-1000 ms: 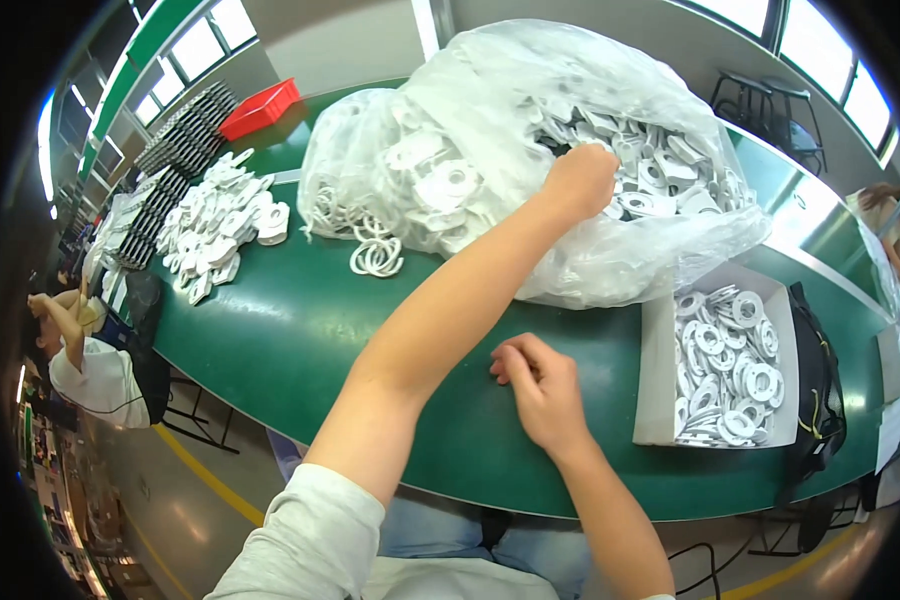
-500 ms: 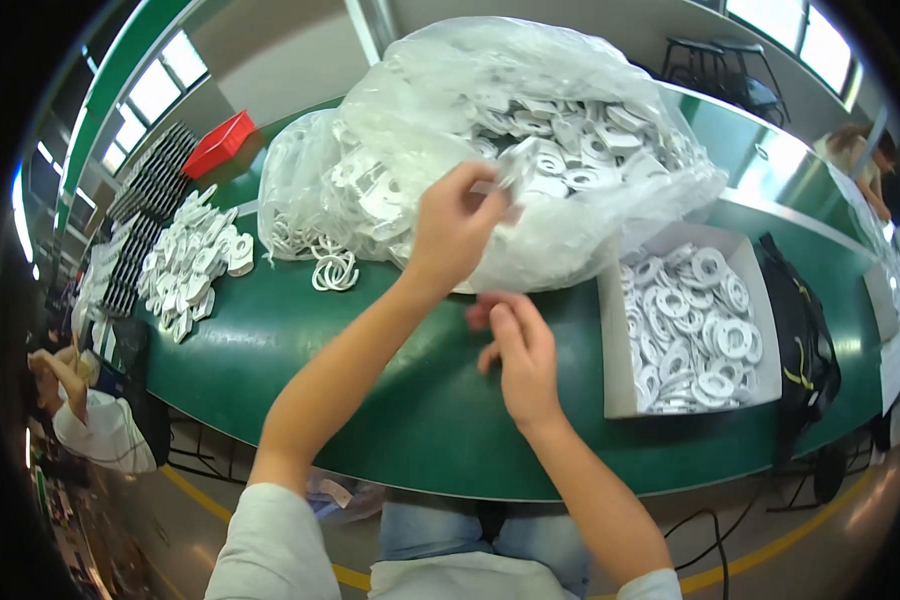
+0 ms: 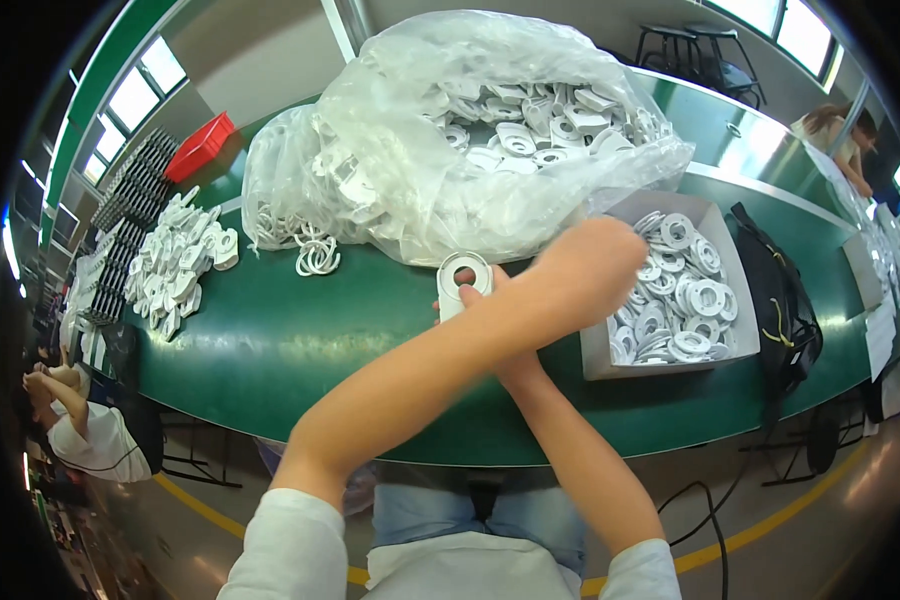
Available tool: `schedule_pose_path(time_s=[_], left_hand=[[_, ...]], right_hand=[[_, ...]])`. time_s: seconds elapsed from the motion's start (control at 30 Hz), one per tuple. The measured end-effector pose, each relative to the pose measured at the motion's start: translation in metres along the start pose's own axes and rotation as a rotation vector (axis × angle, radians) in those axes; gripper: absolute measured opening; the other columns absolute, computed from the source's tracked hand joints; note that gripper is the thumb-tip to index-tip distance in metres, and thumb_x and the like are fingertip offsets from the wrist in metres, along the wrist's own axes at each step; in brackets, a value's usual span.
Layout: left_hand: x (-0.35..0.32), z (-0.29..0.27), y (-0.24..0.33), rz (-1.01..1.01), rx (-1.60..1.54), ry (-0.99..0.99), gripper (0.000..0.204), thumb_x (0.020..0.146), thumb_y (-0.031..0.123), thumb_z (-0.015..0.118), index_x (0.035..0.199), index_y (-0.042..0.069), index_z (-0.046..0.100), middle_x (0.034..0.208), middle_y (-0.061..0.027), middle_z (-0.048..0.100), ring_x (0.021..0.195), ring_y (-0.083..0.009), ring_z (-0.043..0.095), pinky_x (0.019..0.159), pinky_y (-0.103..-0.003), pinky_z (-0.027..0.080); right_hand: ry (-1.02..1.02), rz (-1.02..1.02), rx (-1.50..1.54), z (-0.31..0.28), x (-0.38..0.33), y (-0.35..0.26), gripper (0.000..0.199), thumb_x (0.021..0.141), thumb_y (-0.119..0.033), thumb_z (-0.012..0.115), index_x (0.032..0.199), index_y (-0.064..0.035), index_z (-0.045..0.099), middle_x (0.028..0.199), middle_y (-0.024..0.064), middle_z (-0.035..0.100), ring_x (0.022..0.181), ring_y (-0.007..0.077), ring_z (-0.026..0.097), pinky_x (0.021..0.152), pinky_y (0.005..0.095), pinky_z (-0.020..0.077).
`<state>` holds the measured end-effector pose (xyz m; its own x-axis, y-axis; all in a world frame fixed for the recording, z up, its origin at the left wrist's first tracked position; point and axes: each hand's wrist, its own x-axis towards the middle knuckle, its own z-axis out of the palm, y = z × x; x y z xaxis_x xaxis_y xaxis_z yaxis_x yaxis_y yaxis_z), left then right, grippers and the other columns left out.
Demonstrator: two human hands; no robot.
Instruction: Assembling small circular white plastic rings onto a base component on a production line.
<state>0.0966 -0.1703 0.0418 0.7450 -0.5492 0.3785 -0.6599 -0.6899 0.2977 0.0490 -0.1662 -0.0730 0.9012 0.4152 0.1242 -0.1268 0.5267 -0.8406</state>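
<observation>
My right hand [image 3: 501, 279] holds a white plastic piece with a round ringed hole [image 3: 452, 307] above the table, its thumb resting near the hole. Crossing over my right wrist, my left arm stretches to the right. My left hand [image 3: 595, 262] is at the near-left part of an open cardboard box [image 3: 597, 362] filled with white rings [image 3: 705, 297]. Its fingers are hidden behind the back of the hand and blurred. Behind both hands lies a big clear plastic bag [image 3: 390, 95], open at the top, with many similar white pieces [image 3: 515, 140] inside.
Left on the green table [image 3: 300, 340] lie a heap of white pieces [image 3: 175, 265], dark stacked trays [image 3: 135, 190] and a red bin [image 3: 201, 147]. Loose white rings [image 3: 317, 256] spill by the bag. A black bag [image 3: 782, 300] sits right of the box. Other people are at both sides.
My left hand has left the plastic bag and swung right to the box. The white piece it held there is now in my right hand. The whole view has shifted slightly.
</observation>
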Motion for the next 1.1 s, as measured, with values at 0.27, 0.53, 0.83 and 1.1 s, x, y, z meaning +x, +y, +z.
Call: schedule_pose_path(time_s=[0.27,0.53,0.83,1.1], left_hand=[[0.047,0.031,-0.006,-0.151,0.148,-0.309,0.014,0.074,0.008,0.064,0.085,0.005,0.071,0.089,-0.0161,0.068,0.088,-0.0311,0.066,0.074,-0.04,0.053],[-0.053,-0.054,-0.021,-0.126,-0.56,0.342,0.02,0.083,0.006,0.06,0.101,0.003,0.068,0.082,-0.0099,0.066,0.07,-0.0166,0.061,0.064,-0.027,0.047],[-0.162,-0.049,-0.068,-0.511,-0.34,0.26,0.024,0.084,0.004,0.064,0.107,-0.002,0.066,0.085,-0.0097,0.066,0.07,-0.0117,0.06,0.063,-0.024,0.047],[-0.18,-0.042,-0.078,-0.62,-0.844,0.339,0.016,0.083,0.006,0.067,0.095,-0.004,0.063,0.081,-0.0044,0.066,0.072,-0.0077,0.06,0.064,-0.022,0.049]], right_hand=[[0.016,0.222,-0.083,0.027,0.003,-0.015,0.026,0.091,-0.011,0.055,0.114,-0.0048,0.046,0.088,0.0119,0.062,0.067,0.0179,0.062,0.056,0.0307,0.0524],[-0.029,0.05,-0.324,0.02,-0.003,-0.035,0.032,0.082,-0.007,0.061,0.111,-0.002,0.049,0.086,0.0078,0.06,0.065,0.0127,0.058,0.05,0.026,0.0459],[-0.058,0.075,-0.32,0.026,-0.009,-0.033,0.029,0.085,-0.007,0.057,0.113,-0.0038,0.05,0.089,0.0065,0.064,0.07,0.011,0.062,0.047,0.0214,0.0441],[-0.113,0.111,-0.315,0.027,-0.009,-0.026,0.021,0.095,-0.012,0.047,0.111,0.0,0.052,0.09,0.0091,0.064,0.072,0.0143,0.064,0.062,0.0245,0.0518]])
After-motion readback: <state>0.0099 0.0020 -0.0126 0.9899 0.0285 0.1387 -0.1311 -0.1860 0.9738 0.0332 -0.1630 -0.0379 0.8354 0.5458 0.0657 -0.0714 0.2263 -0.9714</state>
